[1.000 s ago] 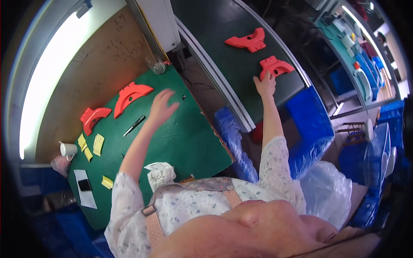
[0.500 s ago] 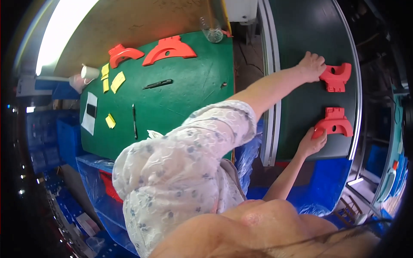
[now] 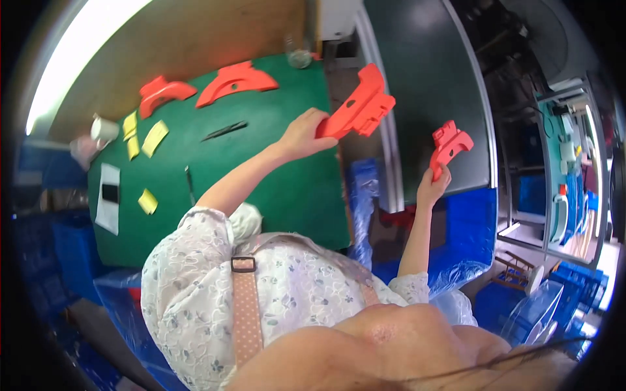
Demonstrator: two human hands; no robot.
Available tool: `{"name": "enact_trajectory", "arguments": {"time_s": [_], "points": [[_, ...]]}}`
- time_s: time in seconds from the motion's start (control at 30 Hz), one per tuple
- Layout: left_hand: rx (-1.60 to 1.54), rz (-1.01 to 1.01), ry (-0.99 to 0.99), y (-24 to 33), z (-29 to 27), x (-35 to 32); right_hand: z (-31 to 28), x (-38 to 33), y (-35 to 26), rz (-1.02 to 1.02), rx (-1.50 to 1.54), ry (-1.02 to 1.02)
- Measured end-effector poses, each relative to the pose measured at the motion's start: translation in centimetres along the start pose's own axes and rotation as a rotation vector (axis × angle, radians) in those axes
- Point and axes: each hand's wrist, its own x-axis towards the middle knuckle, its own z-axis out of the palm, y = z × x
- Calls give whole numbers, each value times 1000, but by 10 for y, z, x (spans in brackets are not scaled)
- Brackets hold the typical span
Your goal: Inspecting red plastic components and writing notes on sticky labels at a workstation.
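Note:
My left hand point(image 3: 305, 134) is closed on one end of a red curved plastic part point(image 3: 352, 107). The part is held up over the gap between the green table and the dark belt, its notched side facing right. My right hand point(image 3: 432, 187) grips the lower end of a similar red curved plastic part point(image 3: 448, 148), tilted over the dark belt point(image 3: 417, 58). Whether this one touches the belt I cannot tell. At the table's far side lie two more red curved parts, one point(image 3: 163, 94) on the left and another point(image 3: 238, 83) beside it.
On the green table point(image 3: 274, 195) are a black tool point(image 3: 225, 130), a thin pen-like tool point(image 3: 190, 182), yellow paper pieces point(image 3: 154, 138) and a white sheet point(image 3: 108, 215). A white cup point(image 3: 104, 128) stands left; a clear jar point(image 3: 299, 55) stands at the back. Metal rails edge the belt.
My left hand has swung left from the belt, lifting its red part toward the table. The red part in my right hand has shifted left and tilted. The view has turned somewhat.

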Motion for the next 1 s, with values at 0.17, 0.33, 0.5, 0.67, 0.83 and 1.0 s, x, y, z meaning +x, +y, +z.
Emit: {"name": "enact_trajectory", "arguments": {"time_s": [0.17,0.33,0.5,0.67,0.83,1.0], "points": [[-37,-159,97,-17,-78,-123,16,-108,-127,-217,165,-290],[-847,-424,18,-45,-122,-219,55,-203,-189,-303,112,-424],[-1622,-373,-138,-79,-159,-302,62,-217,-229,-374,123,-535],[-1927,-313,-301,-93,-168,-347,51,-179,-314,756,1203,-687],[-1793,-384,-205,-95,-169,-361,32,-162,-341,516,1141,-1387],[-1805,-490,-172,-65,-190,-356,53,-159,-362,500,813,-1662]]}}
